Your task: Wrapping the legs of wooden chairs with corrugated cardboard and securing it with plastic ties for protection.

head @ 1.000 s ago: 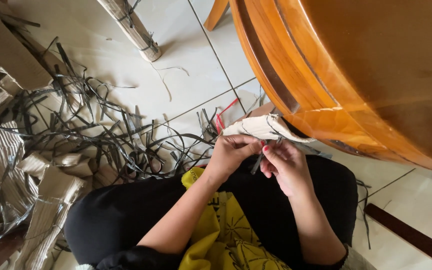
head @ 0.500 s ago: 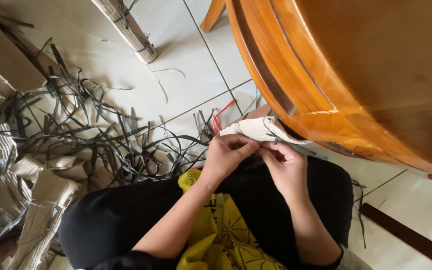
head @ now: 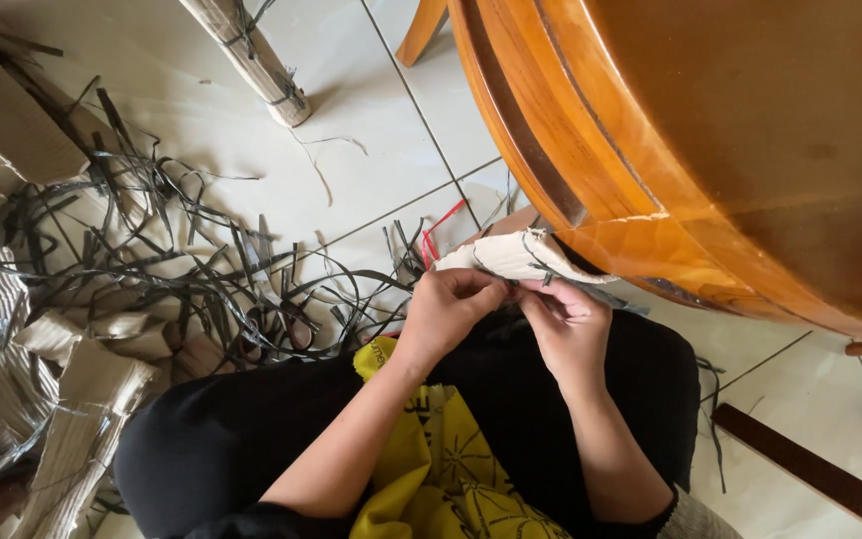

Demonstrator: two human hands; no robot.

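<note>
Head view: both hands' fingers [head: 496, 291] on crumpled cardboard wrap [head: 511, 256]

brown cardboard box [head: 7, 115] at upper left, torn corrugated wrapping [head: 72, 399] lower left

Pale floor tiles [head: 371, 150] lie in soft daylight. A round wooden table [head: 750, 130] fills the upper right, its leg [head: 421, 30] behind.

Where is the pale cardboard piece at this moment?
In the head view, the pale cardboard piece is just above centre, held by the left hand and the right hand, under the edge of the round wooden table.
</note>
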